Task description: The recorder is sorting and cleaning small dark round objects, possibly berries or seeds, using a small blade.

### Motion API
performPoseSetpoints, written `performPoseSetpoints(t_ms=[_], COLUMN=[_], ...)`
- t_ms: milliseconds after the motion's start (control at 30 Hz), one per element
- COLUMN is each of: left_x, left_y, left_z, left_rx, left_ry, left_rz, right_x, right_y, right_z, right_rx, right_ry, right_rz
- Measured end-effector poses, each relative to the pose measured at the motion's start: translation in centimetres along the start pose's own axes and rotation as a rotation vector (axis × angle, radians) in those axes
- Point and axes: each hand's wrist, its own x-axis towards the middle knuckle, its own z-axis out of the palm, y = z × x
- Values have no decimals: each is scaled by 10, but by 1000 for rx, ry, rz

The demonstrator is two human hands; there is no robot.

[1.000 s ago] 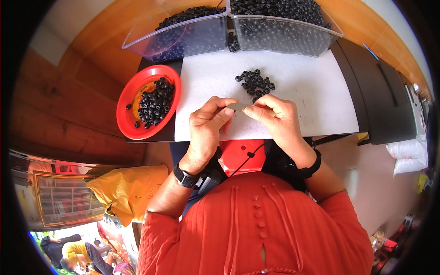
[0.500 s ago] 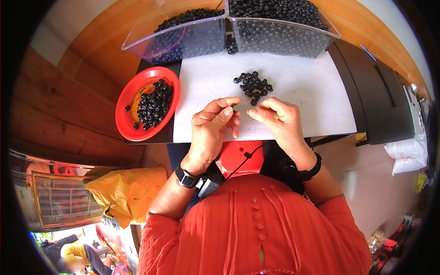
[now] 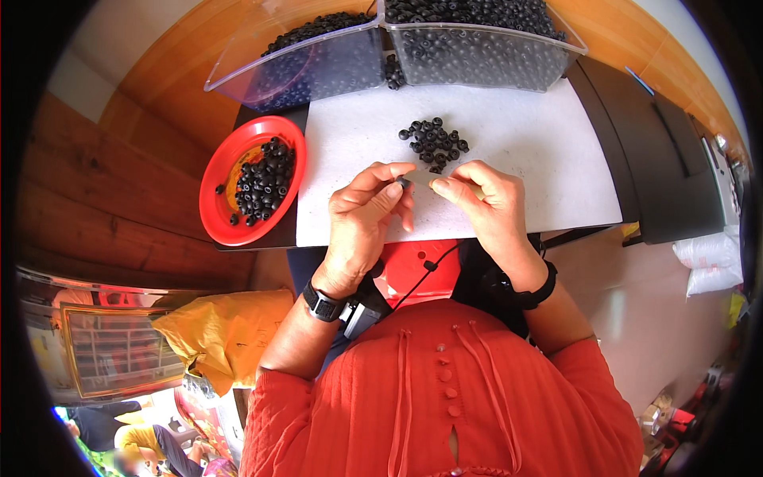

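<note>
My left hand (image 3: pixel 364 215) and my right hand (image 3: pixel 482 203) meet over a white sheet (image 3: pixel 524 151) on the table. Between their fingertips they pinch a small grey piece (image 3: pixel 416 178) together with a small black ring; which hand carries which I cannot tell. Just beyond my fingers lies a small heap of black rings (image 3: pixel 433 144) on the sheet. A red plate (image 3: pixel 218 211) holding several more black rings sits to the left of my left hand.
Two clear plastic bins (image 3: pixel 334 67) full of black rings stand at the far edge of the sheet. A black box (image 3: pixel 675 159) lies to the right. A wooden wall is on the left, and a yellow bag (image 3: pixel 222 334) sits below the table.
My hands have stayed together over the sheet and shifted only slightly. The heap and the plate have not moved.
</note>
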Motion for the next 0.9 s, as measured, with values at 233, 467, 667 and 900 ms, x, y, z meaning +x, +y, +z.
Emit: performPoseSetpoints(t_ms=[233,467,667,900], left_x=[1,0,-1,-3], left_y=[-6,-7,-8,-1], left_z=[-2,-3,-2,3], left_rx=[42,49,42,-41], left_ry=[-2,1,7,16], left_rz=[49,96,75,6], right_x=[1,0,0,0], right_y=[-4,-3,-2,1], right_z=[0,-1,-1,1], right_rx=[-41,-57,-74,-60], right_ry=[2,-6,-15,-15], right_rz=[-10,-32,-68,-100])
